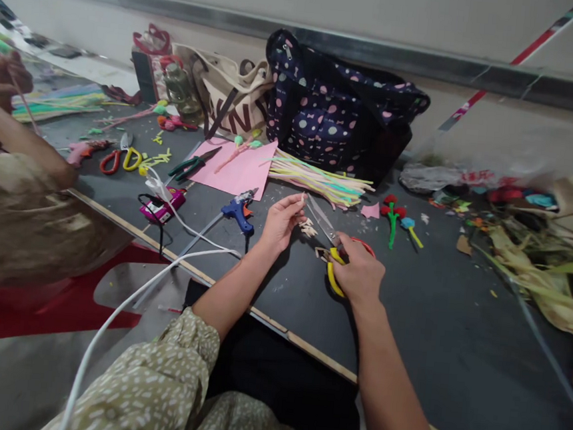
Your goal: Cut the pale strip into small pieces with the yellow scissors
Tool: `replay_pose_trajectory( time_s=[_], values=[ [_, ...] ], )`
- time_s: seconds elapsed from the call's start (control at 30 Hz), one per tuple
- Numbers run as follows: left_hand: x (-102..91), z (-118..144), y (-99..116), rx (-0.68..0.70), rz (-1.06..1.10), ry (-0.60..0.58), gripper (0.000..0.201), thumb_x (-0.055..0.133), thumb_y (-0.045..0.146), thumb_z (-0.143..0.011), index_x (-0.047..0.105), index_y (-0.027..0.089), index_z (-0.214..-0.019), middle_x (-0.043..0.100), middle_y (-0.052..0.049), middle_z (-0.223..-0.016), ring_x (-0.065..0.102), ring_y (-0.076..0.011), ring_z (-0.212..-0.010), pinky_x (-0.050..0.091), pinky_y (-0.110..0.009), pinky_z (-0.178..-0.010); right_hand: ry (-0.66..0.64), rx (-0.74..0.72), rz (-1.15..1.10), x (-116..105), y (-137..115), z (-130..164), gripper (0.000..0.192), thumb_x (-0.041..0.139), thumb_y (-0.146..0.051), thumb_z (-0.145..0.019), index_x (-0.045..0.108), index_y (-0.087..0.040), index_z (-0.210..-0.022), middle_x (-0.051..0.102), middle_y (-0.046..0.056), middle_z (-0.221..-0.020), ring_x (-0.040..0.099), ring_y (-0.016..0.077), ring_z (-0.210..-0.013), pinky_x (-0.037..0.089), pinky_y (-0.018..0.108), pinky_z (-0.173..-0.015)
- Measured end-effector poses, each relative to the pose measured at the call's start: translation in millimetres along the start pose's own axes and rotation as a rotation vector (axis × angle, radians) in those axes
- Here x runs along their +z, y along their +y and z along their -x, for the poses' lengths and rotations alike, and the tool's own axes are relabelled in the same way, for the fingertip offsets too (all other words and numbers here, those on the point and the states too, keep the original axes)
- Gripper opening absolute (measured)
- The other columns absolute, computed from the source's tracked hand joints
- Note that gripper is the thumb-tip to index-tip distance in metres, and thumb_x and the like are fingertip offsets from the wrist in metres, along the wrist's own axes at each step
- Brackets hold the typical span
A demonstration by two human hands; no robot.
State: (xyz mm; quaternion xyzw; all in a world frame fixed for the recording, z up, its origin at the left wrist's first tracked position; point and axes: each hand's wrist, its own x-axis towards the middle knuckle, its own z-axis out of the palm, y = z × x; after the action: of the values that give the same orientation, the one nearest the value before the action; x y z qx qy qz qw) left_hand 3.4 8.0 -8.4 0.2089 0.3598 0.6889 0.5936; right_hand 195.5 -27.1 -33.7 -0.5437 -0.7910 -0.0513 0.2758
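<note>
My right hand point(362, 270) is closed round the handles of a pair of scissors point(322, 222), one handle yellow and the other red. Their blades point up and left, parted slightly, with the tips at the fingertips of my left hand point(283, 220). That hand is in a pinch; a tiny pale bit seems to show at its fingertips, too small to name. Just below the blades, several short cream-coloured cut pieces point(308, 229) lie in a small heap on the dark table point(280, 288).
A blue glue gun point(239, 212), pliers point(194, 164), pink sheet point(234, 182) and bundle of pipe cleaners point(320, 179) lie nearby. Pipe-cleaner flowers point(392, 221) are at right, dry husks point(536, 277) beyond. A white cable point(128, 301) crosses the front edge. Another person point(16, 211) sits at left.
</note>
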Motion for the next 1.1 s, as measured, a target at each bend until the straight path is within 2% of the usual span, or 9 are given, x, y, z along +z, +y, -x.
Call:
replay_pose_trajectory(
  time_s=[0.3, 0.57, 0.83, 1.1],
  values=[
    [0.1, 1.4, -0.7, 0.041, -0.012, -0.027, 0.025, 0.079, 0.022, -0.061, 0.071, 0.015, -0.083, 0.061, 0.002, -0.066, 0.053, -0.0057, -0.057, 0.046, -0.019, -0.057, 0.001, -0.015, 0.022, 1.0, -2.4, 1.1, 0.038, 0.058, -0.033, -0.082, 0.065, -0.025, -0.118, 0.07, 0.0, -0.088, 0.059, 0.013, -0.077, 0.033, 0.025, -0.059],
    [2.3, 5.0, -0.5, 0.082, -0.104, -0.012, 0.019, 0.075, 0.023, -0.064, 0.069, 0.018, -0.081, 0.066, 0.001, -0.073, 0.055, -0.0071, -0.059, 0.047, -0.02, -0.06, -0.037, -0.013, 0.012, -0.5, -3.6, 1.0, 0.037, 0.054, -0.031, -0.083, 0.065, -0.024, -0.118, 0.07, 0.002, -0.09, 0.059, 0.0139, -0.078, 0.033, 0.025, -0.061],
    [4.2, 6.2, 2.8, 0.068, -0.067, -0.004, 0.019, 0.077, 0.023, -0.061, 0.067, 0.017, -0.076, 0.065, 0.002, -0.073, 0.057, -0.0072, -0.059, 0.048, -0.02, -0.059, -0.041, -0.02, 0.017, -1.5, -3.9, 0.0, 0.036, 0.051, -0.029, -0.085, 0.066, -0.024, -0.117, 0.071, 0.002, -0.089, 0.059, 0.0135, -0.077, 0.031, 0.025, -0.06],
    [1.7, 3.9, 0.9, 0.011, -0.056, -0.022, 0.02, 0.077, 0.023, -0.06, 0.067, 0.015, -0.075, 0.061, 0.002, -0.063, 0.056, -0.0074, -0.055, 0.051, -0.023, -0.061, -0.011, -0.015, 0.043, -1.9, -1.1, -0.6, 0.037, 0.052, -0.029, -0.084, 0.065, -0.025, -0.118, 0.07, 0.001, -0.088, 0.057, 0.0124, -0.074, 0.031, 0.026, -0.06]
  ],
)
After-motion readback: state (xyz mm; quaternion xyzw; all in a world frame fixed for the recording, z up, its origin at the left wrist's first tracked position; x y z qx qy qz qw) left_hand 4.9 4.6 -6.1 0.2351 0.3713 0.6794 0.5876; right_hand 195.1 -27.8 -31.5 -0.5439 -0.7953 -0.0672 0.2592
